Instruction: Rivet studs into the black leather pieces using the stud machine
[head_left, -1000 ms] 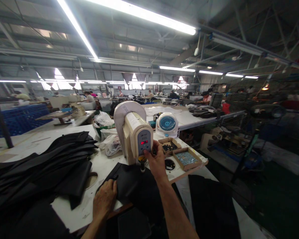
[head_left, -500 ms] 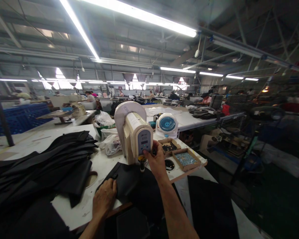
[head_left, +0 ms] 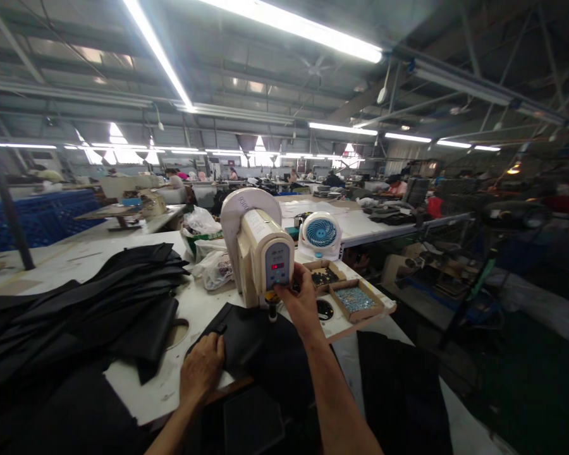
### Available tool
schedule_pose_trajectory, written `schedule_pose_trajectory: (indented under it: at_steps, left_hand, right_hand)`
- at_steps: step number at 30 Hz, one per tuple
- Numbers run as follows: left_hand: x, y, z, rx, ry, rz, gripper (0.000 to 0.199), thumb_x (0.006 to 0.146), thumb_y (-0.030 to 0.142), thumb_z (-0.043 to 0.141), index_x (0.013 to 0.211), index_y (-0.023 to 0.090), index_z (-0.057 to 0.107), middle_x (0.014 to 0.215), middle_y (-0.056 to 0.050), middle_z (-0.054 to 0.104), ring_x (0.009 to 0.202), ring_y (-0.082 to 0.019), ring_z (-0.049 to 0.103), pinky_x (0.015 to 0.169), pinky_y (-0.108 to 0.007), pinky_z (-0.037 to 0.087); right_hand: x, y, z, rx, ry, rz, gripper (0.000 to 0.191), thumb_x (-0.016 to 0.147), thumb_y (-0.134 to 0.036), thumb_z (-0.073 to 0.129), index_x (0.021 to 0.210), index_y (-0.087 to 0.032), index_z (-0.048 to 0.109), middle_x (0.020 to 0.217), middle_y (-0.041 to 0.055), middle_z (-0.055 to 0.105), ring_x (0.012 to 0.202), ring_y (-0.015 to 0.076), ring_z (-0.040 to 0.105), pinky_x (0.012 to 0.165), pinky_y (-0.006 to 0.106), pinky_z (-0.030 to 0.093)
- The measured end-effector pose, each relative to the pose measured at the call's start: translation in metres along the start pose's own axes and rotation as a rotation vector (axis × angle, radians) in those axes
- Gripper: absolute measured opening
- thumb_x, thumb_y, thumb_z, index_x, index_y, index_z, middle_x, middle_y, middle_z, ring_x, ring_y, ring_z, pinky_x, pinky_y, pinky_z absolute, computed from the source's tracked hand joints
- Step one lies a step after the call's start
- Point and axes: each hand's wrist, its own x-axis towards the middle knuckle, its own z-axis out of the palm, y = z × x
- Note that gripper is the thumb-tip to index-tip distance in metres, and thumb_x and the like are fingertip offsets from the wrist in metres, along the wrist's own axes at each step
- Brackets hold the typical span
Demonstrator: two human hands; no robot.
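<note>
Left hand [head_left: 203, 366] touches black sheet [head_left: 241, 335], right hand [head_left: 304, 304] the machine [head_left: 264, 243] (both grips partly hidden, can't tell).

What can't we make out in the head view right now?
All in the head view:
Red display digits on the cream, round-topped machine: too small to read.
Bare left hand: palm side, hidden by its own back.
Bare right hand: whether it is pressing the machine; the thumb covers the contact.
Pile of black sheets: full extent, cut off by the left edge.
Tiny bluish pieces: too small to identify.
</note>
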Motion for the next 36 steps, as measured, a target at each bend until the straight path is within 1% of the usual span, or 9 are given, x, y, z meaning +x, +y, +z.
schedule_pose_trajectory:
  at_steps: [5,10,16,22,27,31,34,36]
  left_hand:
    - [-0.001,0.002,-0.004,0.014,-0.003,-0.002,0.034,0.107,0.039,0.029,0.096,0.023,0.056,0.096,-0.005,0.068,0.093,-0.023,0.067,0.079,-0.035,0.043]
    - [-0.001,0.005,-0.006,0.035,-0.014,-0.001,0.035,0.107,0.038,0.029,0.098,0.022,0.058,0.098,-0.006,0.069,0.095,-0.023,0.067,0.079,-0.034,0.042]
    - [-0.001,0.004,-0.007,0.032,-0.007,-0.016,0.032,0.107,0.038,0.031,0.096,0.023,0.057,0.095,-0.005,0.068,0.092,-0.023,0.067,0.077,-0.034,0.041]
    - [-0.002,0.004,-0.005,0.019,-0.004,-0.010,0.032,0.107,0.038,0.029,0.096,0.023,0.055,0.095,-0.005,0.067,0.093,-0.024,0.067,0.077,-0.036,0.042]
    - [-0.001,0.004,-0.004,0.025,-0.018,-0.012,0.032,0.107,0.038,0.029,0.095,0.023,0.055,0.095,-0.005,0.067,0.094,-0.024,0.068,0.078,-0.035,0.042]
    - [0.001,0.004,-0.003,0.026,-0.023,-0.014,0.032,0.107,0.038,0.029,0.095,0.024,0.054,0.095,-0.005,0.067,0.094,-0.024,0.068,0.078,-0.036,0.043]
    - [0.000,0.003,-0.001,0.021,-0.015,-0.018,0.033,0.107,0.040,0.028,0.093,0.024,0.053,0.095,-0.005,0.067,0.093,-0.025,0.068,0.077,-0.037,0.043]
    - [0.000,0.002,-0.002,0.034,-0.011,0.003,0.033,0.107,0.039,0.027,0.094,0.024,0.054,0.095,-0.005,0.067,0.092,-0.024,0.068,0.077,-0.036,0.043]
  right_hand:
    - [0.002,0.001,0.000,-0.035,-0.001,-0.009,0.058,0.079,-0.030,0.080,0.130,-0.022,0.054,0.129,0.0090,0.062,0.117,0.0254,0.062,0.089,0.037,0.062]
    - [0.004,0.003,0.001,-0.063,0.045,-0.015,0.059,0.079,-0.038,0.084,0.127,-0.021,0.055,0.128,0.0106,0.061,0.116,0.0254,0.063,0.087,0.036,0.063]
    - [0.005,0.006,0.006,-0.087,0.086,-0.026,0.061,0.077,-0.040,0.086,0.126,-0.021,0.055,0.127,0.0119,0.061,0.114,0.0257,0.063,0.085,0.036,0.062]
    - [0.005,0.006,0.011,-0.091,0.144,-0.038,0.058,0.076,-0.040,0.085,0.123,-0.020,0.057,0.124,0.0113,0.062,0.114,0.0260,0.062,0.093,0.041,0.059]
    - [0.006,0.007,0.012,-0.158,0.176,-0.066,0.056,0.076,-0.039,0.085,0.123,-0.021,0.059,0.122,0.0100,0.063,0.113,0.0256,0.061,0.096,0.041,0.056]
    - [0.006,0.007,0.010,-0.162,0.167,-0.072,0.057,0.077,-0.039,0.085,0.124,-0.021,0.059,0.122,0.0096,0.062,0.112,0.0252,0.061,0.096,0.040,0.056]
    - [0.005,0.007,0.007,-0.120,0.112,-0.052,0.059,0.077,-0.039,0.084,0.126,-0.022,0.057,0.125,0.0099,0.061,0.112,0.0252,0.062,0.091,0.038,0.059]
    - [0.004,0.008,0.004,-0.091,0.081,-0.037,0.060,0.077,-0.038,0.084,0.128,-0.022,0.056,0.128,0.0104,0.060,0.113,0.0252,0.061,0.088,0.037,0.060]
